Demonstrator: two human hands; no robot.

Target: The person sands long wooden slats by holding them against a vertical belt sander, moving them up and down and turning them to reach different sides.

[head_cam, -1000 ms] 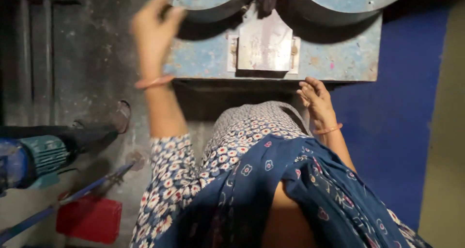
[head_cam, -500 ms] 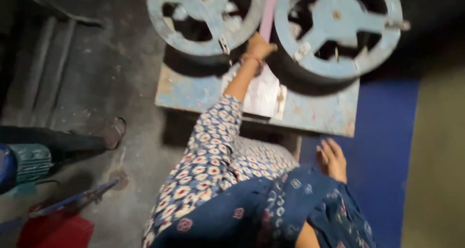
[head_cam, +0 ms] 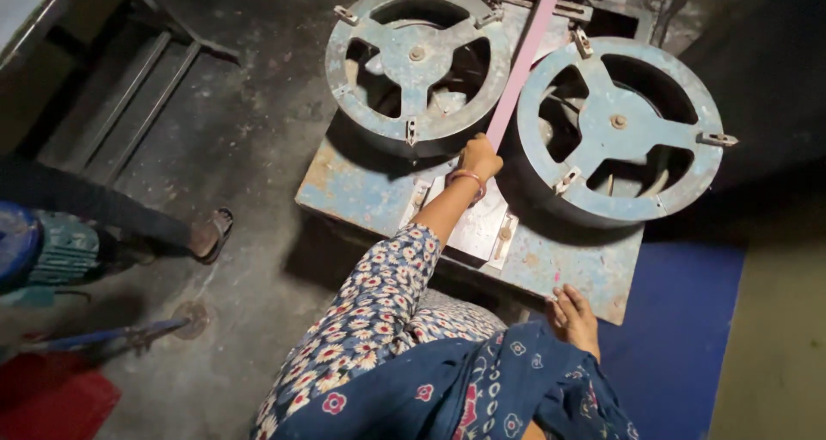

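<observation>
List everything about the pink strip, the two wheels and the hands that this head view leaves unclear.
- Pink strip: its far end runs off the top edge; its near end is hidden inside the left hand.
- Left hand: the grip is seen from the back only, so the fingers are hidden.
- Right hand: it rests at the machine table edge; blue cloth covers the wrist.
- Wheels: what lies under them is in shadow.

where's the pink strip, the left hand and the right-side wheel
pink strip (head_cam: 527, 57), head view, mid-length of the band between the wheels
left hand (head_cam: 479, 156), head view, back of the fist
right-side wheel (head_cam: 618, 122), head view, central hub
</observation>
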